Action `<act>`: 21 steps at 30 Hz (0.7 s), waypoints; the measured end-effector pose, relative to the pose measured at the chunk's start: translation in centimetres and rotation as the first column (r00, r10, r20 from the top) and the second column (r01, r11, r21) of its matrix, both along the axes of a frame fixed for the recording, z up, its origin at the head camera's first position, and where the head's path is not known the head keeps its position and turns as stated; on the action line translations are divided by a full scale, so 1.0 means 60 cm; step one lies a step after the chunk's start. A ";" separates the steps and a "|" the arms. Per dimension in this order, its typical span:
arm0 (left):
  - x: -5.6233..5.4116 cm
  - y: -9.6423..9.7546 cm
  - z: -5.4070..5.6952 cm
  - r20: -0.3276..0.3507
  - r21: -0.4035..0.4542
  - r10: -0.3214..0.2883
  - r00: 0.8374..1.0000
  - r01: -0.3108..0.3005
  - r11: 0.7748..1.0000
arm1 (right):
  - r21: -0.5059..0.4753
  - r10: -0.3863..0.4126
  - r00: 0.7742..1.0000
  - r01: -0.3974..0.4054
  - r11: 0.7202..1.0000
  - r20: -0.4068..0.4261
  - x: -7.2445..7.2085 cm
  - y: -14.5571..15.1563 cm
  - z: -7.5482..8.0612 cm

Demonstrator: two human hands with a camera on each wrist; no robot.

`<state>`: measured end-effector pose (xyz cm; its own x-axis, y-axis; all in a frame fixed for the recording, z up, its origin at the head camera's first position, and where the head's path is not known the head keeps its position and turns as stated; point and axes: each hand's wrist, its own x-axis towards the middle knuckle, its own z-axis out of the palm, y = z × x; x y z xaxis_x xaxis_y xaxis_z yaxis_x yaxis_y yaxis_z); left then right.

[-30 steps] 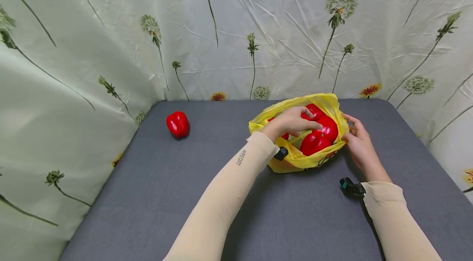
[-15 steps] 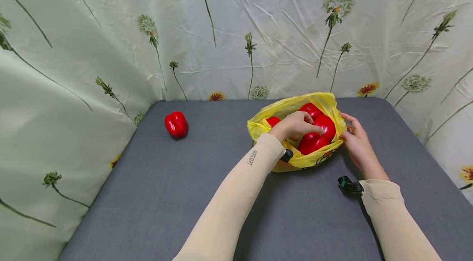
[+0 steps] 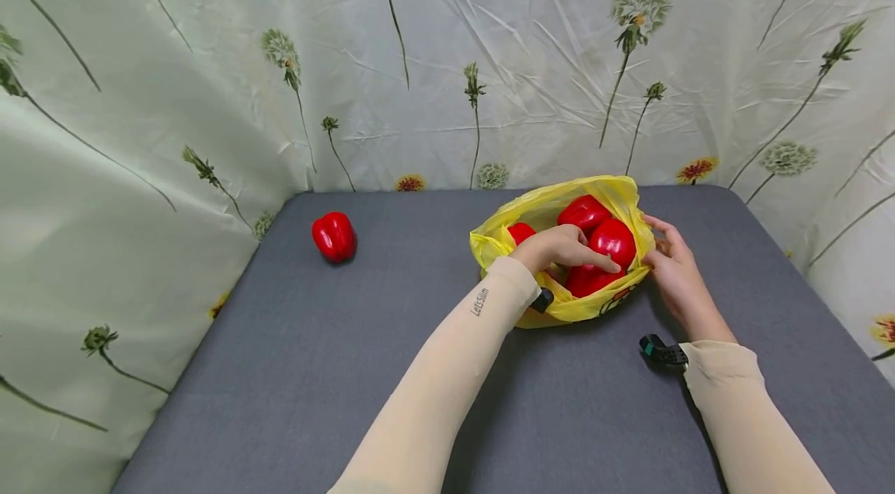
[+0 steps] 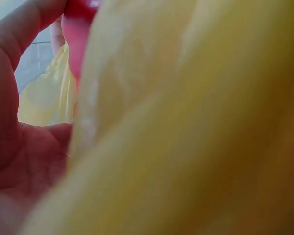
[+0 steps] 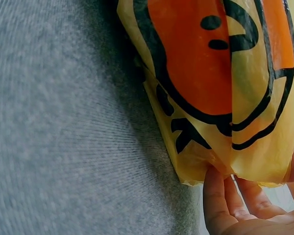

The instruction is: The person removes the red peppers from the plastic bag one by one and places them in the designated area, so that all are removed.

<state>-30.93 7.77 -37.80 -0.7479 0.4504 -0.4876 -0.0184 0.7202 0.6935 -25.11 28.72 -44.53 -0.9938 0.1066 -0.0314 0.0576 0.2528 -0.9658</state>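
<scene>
Working inside the open mouth of the yellow bag (image 3: 506,216), on the grey table (image 3: 315,370). At the bag's right side: pinching the wall between thumb and fingers with the right hand (image 3: 673,269). Inside the bag's mouth, from its near left: left hand (image 3: 562,245), with thumb stretched out over the front pepper (image 3: 593,282), toward the right pepper (image 3: 614,240). Remaining left fingers mostly hidden down in the bag; cannot tell gripping from just touching. Mostly plastic in the left wrist view, plus thumb, palm and a bit of red.

Also in the bag: back pepper (image 3: 584,213) by its far wall, left pepper (image 3: 520,232) partly hidden behind the hand. Well apart from the bag, to its left on the table: loose pepper (image 3: 334,237), untouched.

Step in hand, as judged: handling peppers inside the bag, maybe settling or grasping the front one; cannot tell which. Next move likely calls for either closing round one pepper and lifting clear of the bag's rim, or letting go and drawing back without snagging thin plastic. Either way, calls for holding the bag's right side steady and its mouth wide.
</scene>
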 end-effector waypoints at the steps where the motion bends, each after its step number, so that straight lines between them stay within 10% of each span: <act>1: 0.000 -0.001 0.000 0.003 -0.001 -0.005 1.000 0.005 1.000 | -0.002 0.000 1.000 0.000 1.000 -0.003 0.000 0.000 -0.001; 21: 0.005 -0.009 0.001 0.045 -0.064 -0.074 0.996 0.077 0.995 | -0.029 0.009 1.000 -0.010 1.000 -0.013 -0.001 0.000 -0.007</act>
